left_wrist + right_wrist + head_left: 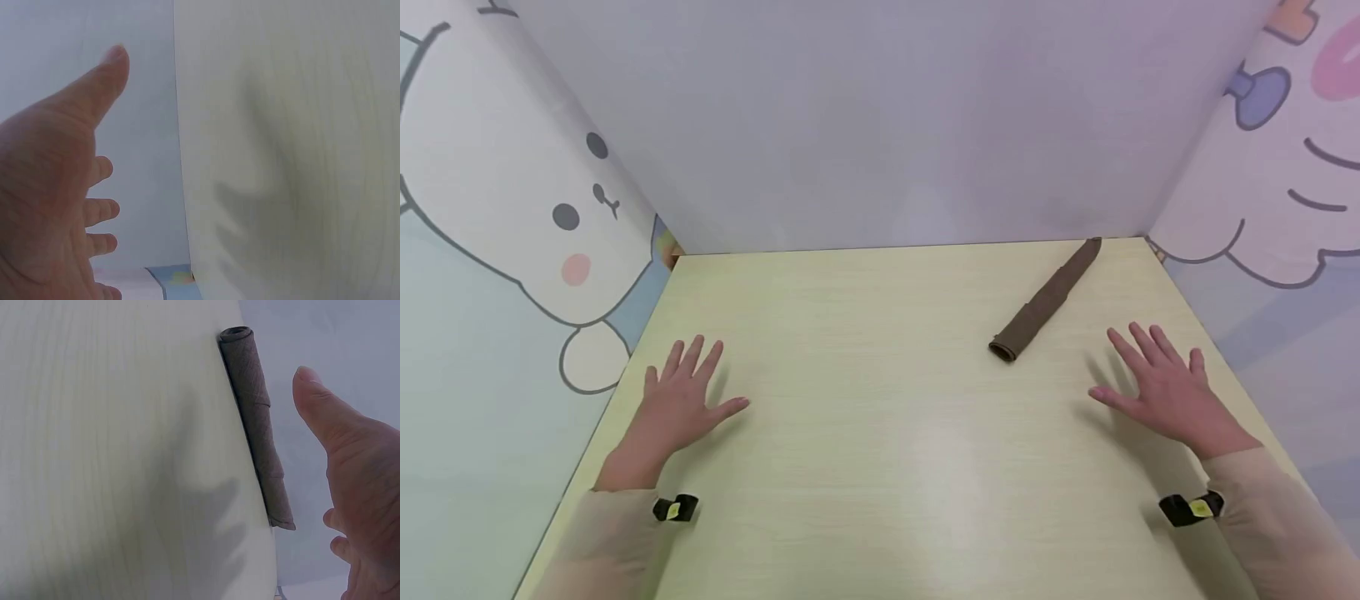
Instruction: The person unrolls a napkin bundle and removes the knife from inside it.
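Observation:
A brown rolled-up cloth (1045, 302) lies slantwise on the right part of the table, its open rolled end towards the front. In the right wrist view the same roll (255, 419) shows a hollow spiral end and overlapping layers. My right hand (1172, 390) hovers over the table to the right of the roll and nearer the front, fingers spread, holding nothing. Over at the left side, my left hand (679, 402) is also spread above the tabletop with nothing in it. Both hands cast shadows on the wood.
The pale wooden table (865, 350) meets a plain lilac wall (880, 125) at its back edge. Panels with cartoon drawings stand on the left (490, 167) and right (1285, 208). A black strap with a yellow mark sits at each wrist.

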Demonstrator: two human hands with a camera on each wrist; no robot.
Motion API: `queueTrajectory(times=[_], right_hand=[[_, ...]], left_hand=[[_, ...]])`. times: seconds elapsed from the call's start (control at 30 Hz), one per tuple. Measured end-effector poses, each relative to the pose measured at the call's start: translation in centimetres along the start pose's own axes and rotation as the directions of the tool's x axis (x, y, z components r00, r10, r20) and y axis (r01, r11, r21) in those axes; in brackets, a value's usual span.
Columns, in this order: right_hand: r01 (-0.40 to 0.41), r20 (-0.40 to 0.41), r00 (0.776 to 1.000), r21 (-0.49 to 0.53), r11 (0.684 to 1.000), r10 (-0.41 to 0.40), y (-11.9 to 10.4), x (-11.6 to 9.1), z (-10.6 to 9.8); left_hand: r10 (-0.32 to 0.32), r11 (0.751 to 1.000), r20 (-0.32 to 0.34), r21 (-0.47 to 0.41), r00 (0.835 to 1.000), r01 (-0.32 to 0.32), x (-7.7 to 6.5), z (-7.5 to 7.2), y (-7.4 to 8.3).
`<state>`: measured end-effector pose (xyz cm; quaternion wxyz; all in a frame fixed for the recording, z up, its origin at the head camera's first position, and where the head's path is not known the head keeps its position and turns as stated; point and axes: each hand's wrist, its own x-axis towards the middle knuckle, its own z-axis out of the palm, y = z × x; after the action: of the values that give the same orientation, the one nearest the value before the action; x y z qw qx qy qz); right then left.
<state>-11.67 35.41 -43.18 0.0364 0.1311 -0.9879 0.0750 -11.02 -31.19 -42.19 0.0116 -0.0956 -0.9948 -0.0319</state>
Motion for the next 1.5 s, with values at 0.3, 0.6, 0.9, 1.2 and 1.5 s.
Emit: queueTrajectory(times=[0.3,0.6,0.9,1.2,1.5], right_hand=[[-0.012,0.017,1.0,0.039,0.999,0.012,0.9,2.1,0.4],[-0.031,0.049,0.998,0.084,0.996,0.027,1.4,4.4,0.9],[-0.051,0.081,0.996,0.11,0.993,0.042,2.4,7.0,1.6],[-0.084,0.145,0.987,0.116,0.99,0.067,3.0,9.1,1.8],[-0.085,0.137,0.989,0.174,0.981,0.062,2.8,11.3,1.9]], left_hand=[[0.112,0.994,0.017,0.001,0.994,-0.112,2.9,1.1,4.2],[0.265,0.964,0.013,-0.014,0.964,-0.265,6.3,1.6,10.1],[0.405,0.914,0.024,-0.012,0.914,-0.405,9.1,2.4,16.2],[0.536,0.843,0.04,0.033,0.843,-0.537,11.2,1.7,22.1],[0.613,0.785,0.043,0.077,0.789,-0.614,12.4,1.5,25.9]])
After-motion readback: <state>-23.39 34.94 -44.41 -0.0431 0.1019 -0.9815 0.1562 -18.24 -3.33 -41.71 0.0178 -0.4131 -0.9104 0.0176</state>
